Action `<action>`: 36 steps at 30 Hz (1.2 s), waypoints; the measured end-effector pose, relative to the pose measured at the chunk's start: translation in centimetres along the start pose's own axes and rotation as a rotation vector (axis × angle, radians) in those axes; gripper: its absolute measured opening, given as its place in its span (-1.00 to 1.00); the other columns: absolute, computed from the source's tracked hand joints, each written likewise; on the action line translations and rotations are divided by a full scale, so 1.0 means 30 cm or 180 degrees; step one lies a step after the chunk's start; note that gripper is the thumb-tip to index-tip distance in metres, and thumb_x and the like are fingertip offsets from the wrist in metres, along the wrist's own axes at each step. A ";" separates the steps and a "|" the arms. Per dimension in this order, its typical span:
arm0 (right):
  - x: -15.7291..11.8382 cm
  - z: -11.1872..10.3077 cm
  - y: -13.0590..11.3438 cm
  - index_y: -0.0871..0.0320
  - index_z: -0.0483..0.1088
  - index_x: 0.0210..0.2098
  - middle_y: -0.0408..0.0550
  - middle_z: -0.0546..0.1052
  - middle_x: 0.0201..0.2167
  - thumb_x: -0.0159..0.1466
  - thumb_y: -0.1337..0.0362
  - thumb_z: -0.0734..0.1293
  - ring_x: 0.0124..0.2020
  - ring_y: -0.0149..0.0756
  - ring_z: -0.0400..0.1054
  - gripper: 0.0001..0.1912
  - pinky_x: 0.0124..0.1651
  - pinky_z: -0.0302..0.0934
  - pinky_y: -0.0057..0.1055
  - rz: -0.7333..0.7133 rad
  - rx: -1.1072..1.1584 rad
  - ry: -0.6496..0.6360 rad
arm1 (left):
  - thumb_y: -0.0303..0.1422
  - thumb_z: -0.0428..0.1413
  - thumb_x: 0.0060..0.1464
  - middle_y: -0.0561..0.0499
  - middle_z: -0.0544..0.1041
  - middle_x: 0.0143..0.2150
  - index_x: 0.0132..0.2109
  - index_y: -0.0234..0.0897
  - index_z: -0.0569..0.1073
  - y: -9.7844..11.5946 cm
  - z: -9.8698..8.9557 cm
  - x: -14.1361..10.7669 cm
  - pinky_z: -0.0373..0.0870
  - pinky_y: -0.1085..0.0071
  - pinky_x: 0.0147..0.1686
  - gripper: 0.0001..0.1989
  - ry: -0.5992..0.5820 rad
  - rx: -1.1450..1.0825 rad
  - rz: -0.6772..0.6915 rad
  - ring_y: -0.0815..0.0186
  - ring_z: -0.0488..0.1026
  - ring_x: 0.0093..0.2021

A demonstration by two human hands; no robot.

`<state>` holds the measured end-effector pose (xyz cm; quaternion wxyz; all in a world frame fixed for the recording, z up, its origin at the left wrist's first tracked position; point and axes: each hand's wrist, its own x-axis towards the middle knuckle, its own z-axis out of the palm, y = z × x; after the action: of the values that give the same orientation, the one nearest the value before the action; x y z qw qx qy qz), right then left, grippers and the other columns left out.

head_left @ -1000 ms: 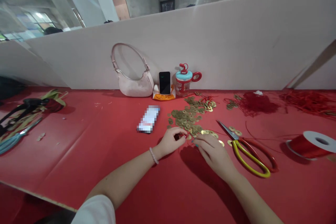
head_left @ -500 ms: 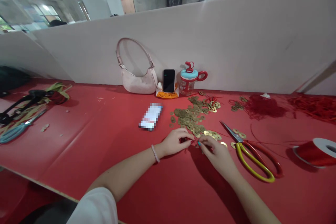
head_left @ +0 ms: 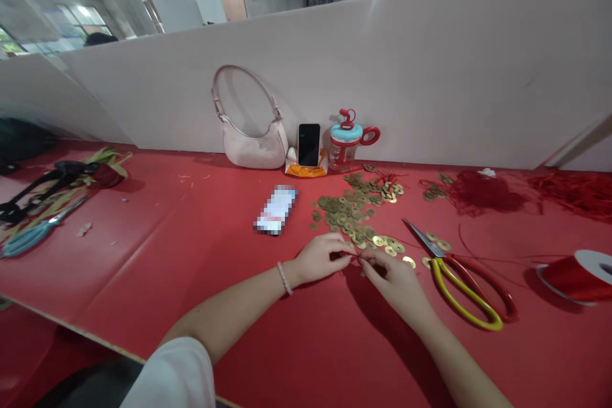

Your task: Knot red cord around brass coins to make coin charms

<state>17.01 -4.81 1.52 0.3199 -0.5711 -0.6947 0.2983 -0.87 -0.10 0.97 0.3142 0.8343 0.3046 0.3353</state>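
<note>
Closer together than a second ago, the fingertips of the left hand (head_left: 321, 259) and right hand (head_left: 399, 280) now meet around the thin red cord (head_left: 352, 255), low over the counter (head_left: 287, 344), at the near edge of the coins. Each grip is pinched: left thumb and forefinger are clamped on the cord, and right thumb and forefinger close on it just beside them. It is deep red, slender and slightly glossy, with a short stretch showing between the fingers; the rest is hidden, so any knot or loop cannot be made out.

Nearest the body is a white sleeve (head_left: 176, 373), then a pale beaded bracelet (head_left: 284, 278) on the left wrist. To the right lie scissors (head_left: 437, 251) with one yellow and one red handle, and beyond them a ribbon spool (head_left: 571, 277). Brass-coloured holed coins (head_left: 342, 209) spread past the fingertips, with a flat smartphone (head_left: 277, 209), its screen pixelated, to their left. Red thread (head_left: 485, 192) sits bunched farther right. At the back, a pale pink handbag (head_left: 255, 145), an upright phone (head_left: 308, 146) and a blue-lidded cup (head_left: 345, 145) stand by the white partition (head_left: 406, 64).
</note>
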 end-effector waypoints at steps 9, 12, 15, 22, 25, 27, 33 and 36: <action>-0.004 0.009 0.015 0.15 0.42 -0.29 -0.09 0.53 -0.50 0.20 0.21 0.14 -0.49 -0.30 0.40 -0.73 -0.39 0.23 -0.42 -0.0088 -0.0358 0.0016 | -0.43 0.06 0.06 -0.03 0.48 -0.36 -0.21 -0.29 0.54 -0.010 0.003 0.001 0.33 0.50 -0.28 -0.81 -0.0130 0.0100 -0.0039 0.38 0.40 -0.31; -0.009 0.004 0.014 0.14 0.43 -0.24 -0.05 0.55 -0.44 0.22 0.23 0.12 -0.45 -0.27 0.42 -0.70 -0.39 0.25 -0.40 -0.0160 -0.0519 0.0035 | -0.42 0.05 0.07 -0.03 0.49 -0.35 -0.20 -0.28 0.53 -0.011 0.004 0.000 0.33 0.50 -0.27 -0.81 -0.0089 0.0066 -0.0052 0.37 0.40 -0.30; -0.012 -0.002 0.010 0.13 0.43 -0.22 -0.02 0.56 -0.35 0.25 0.24 0.09 -0.36 -0.25 0.44 -0.69 -0.31 0.28 -0.38 -0.0334 -0.0558 0.0025 | -0.41 0.05 0.07 -0.04 0.49 -0.36 -0.20 -0.30 0.53 -0.009 0.004 -0.001 0.33 0.50 -0.27 -0.81 -0.0040 0.0023 -0.0038 0.37 0.41 -0.29; 0.000 -0.008 0.027 0.12 0.41 -0.23 0.01 0.54 -0.28 0.24 0.30 0.13 -0.23 -0.22 0.42 -0.76 -0.17 0.29 -0.28 -0.0857 -0.0721 0.0274 | -0.46 0.05 0.03 -0.04 0.51 -0.30 -0.20 -0.29 0.52 -0.009 0.005 0.000 0.34 0.48 -0.23 -0.80 -0.0015 0.0017 -0.0118 0.35 0.42 -0.26; 0.007 -0.016 0.035 0.12 0.41 -0.22 0.02 0.54 -0.28 0.27 0.30 0.12 -0.25 -0.22 0.41 -0.75 -0.19 0.29 -0.27 -0.1059 -0.0780 0.0300 | -0.45 0.05 0.03 -0.05 0.50 -0.32 -0.21 -0.31 0.52 -0.012 0.003 0.000 0.34 0.48 -0.23 -0.81 -0.0042 0.0004 -0.0083 0.35 0.42 -0.27; 0.010 -0.021 0.038 0.13 0.41 -0.22 0.02 0.54 -0.29 0.28 0.31 0.11 -0.25 -0.22 0.41 -0.75 -0.18 0.29 -0.26 -0.1188 -0.0846 0.0339 | -0.44 0.05 0.04 -0.05 0.49 -0.32 -0.22 -0.32 0.52 -0.013 0.001 -0.001 0.34 0.48 -0.23 -0.82 -0.0093 -0.0049 -0.0068 0.36 0.41 -0.28; 0.008 -0.018 0.040 0.11 0.41 -0.25 0.01 0.54 -0.32 0.29 0.32 0.08 -0.26 -0.20 0.40 -0.73 -0.18 0.26 -0.25 -0.1217 -0.0926 0.0386 | -0.41 0.09 0.04 -0.07 0.49 -0.30 -0.23 -0.34 0.53 -0.012 -0.016 0.002 0.33 0.45 -0.18 -0.84 -0.0518 -0.0590 -0.0027 0.36 0.42 -0.27; 0.003 -0.011 0.038 0.10 0.37 -0.27 0.00 0.53 -0.32 0.27 0.30 0.10 -0.28 -0.21 0.41 -0.78 -0.23 0.26 -0.28 -0.0910 -0.0789 0.0419 | -0.37 0.13 0.03 -0.08 0.47 -0.25 -0.27 -0.31 0.54 -0.010 -0.024 0.006 0.33 0.41 -0.13 -0.86 -0.0590 -0.0983 -0.0082 0.33 0.41 -0.20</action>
<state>17.93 -4.52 0.84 0.3310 -0.5199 -0.7777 0.1240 -1.40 0.44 1.24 0.4697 0.7995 0.2298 0.2957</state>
